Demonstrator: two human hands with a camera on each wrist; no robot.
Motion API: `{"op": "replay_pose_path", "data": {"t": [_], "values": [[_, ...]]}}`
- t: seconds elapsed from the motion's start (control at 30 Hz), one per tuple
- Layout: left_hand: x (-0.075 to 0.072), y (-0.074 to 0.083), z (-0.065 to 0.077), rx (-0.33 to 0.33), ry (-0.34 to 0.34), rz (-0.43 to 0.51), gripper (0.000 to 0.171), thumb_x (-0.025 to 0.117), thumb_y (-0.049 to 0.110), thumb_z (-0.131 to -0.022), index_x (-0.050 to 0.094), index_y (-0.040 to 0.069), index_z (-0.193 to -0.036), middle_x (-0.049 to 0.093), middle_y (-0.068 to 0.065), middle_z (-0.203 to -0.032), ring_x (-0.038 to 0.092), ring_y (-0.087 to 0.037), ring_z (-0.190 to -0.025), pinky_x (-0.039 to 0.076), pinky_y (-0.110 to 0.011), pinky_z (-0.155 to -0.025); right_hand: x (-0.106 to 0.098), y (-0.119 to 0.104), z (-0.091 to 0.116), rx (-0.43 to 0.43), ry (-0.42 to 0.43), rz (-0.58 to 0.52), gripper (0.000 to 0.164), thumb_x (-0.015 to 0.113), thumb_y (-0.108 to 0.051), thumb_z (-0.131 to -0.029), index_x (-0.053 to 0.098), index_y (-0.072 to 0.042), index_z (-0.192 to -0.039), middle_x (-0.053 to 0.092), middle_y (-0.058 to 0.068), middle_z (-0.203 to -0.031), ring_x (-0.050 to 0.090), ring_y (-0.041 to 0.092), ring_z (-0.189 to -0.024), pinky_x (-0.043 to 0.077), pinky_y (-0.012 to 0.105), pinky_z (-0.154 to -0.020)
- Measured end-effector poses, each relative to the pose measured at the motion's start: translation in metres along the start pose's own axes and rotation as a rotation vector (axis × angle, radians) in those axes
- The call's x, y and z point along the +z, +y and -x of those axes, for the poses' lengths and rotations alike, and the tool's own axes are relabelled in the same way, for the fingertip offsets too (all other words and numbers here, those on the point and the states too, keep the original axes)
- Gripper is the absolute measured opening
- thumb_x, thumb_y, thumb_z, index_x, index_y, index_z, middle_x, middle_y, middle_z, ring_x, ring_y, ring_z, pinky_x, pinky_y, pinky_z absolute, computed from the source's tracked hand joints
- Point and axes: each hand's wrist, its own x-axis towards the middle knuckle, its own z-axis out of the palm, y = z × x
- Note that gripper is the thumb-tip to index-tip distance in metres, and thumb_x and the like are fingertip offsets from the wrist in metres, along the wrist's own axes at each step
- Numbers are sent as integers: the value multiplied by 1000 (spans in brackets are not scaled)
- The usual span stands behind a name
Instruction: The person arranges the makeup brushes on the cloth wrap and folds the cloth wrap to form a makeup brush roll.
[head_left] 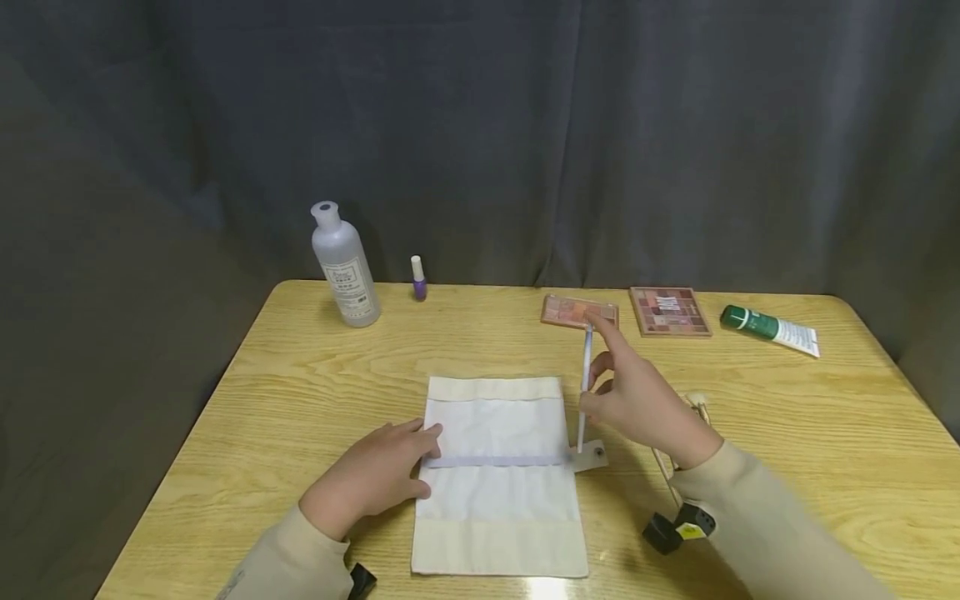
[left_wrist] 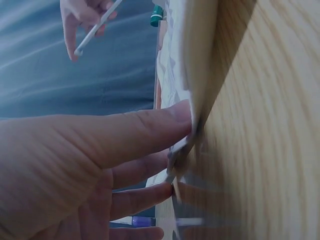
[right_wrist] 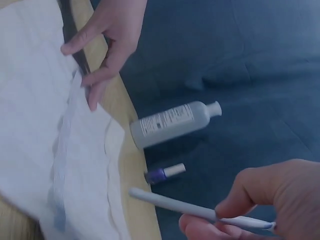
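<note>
1. Nearest us, by the near corners of the white cloth (head_left: 495,492), are our pale sleeves (head_left: 780,521), with black gear (head_left: 662,533) at the wrists.
2. We have the cloth spread on the wooden table (head_left: 300,367); cream strips (head_left: 495,547) edge its near and far ends, a lilac band (head_left: 498,461) crosses its middle, and a small tab (head_left: 588,458) with a round stud juts from its right side.
3. Our left hand (head_left: 378,471) touches the cloth's left edge, its thumb and fingers set wide apart.
4. Our right hand (head_left: 637,392) holds a slim white stick (head_left: 585,375) narrowly between thumb and fingers, the index finger stretched to its upper end.
5. We see that stick over to the cloth's right in the head view, its lower end lined up with the tab; the left wrist view shows it raised above the cloth.
6. Just right of the cloth we see slim brushes (head_left: 699,403), partly hidden behind our right hand.
7. Beyond the cloth, toward its left, stand a cloudy bottle (head_left: 347,279) with a printed label and a small purple nail polish (head_left: 419,283) with a white cap.
8. Beyond the cloth, toward its right, we have two makeup palettes (head_left: 671,312) near each other, then a green and white tube (head_left: 772,329).
9. Past all of these hangs a dark curtain (head_left: 480,142).
</note>
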Motion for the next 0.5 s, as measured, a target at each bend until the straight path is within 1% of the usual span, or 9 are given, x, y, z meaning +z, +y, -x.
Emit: {"op": "replay_pose_path", "data": {"t": [0.2,0.37,0.5], "values": [[2,-2,-1,1,-2,-9,31,83,18,-83,72,12,-112,53,-12,-148,45,-36,-140,34,-56,-115,28,-12,-21,10,-35,-104,108,66,9,-79,6,-26,-162,51,15,-103,66,22,-66,58,35,-61],[1,-1,-1,2,-2,-8,31,82,18,-84,72,11,-112,52,-12,-148,45,-36,-139,35,-56,-114,54,-19,-36,-30,-51,-215,109,64,12,-79,5,-26,-162,48,14,-103,65,22,-64,60,35,-62],[-1,1,1,-6,-4,-7,34,83,18,-83,72,10,-113,52,-13,-148,45,-37,-139,36,-56,-114,74,-23,-46,-60,-55,-240,109,62,13,-77,4,-24,-162,45,12,-102,65,21,-59,60,33,-61]]}}
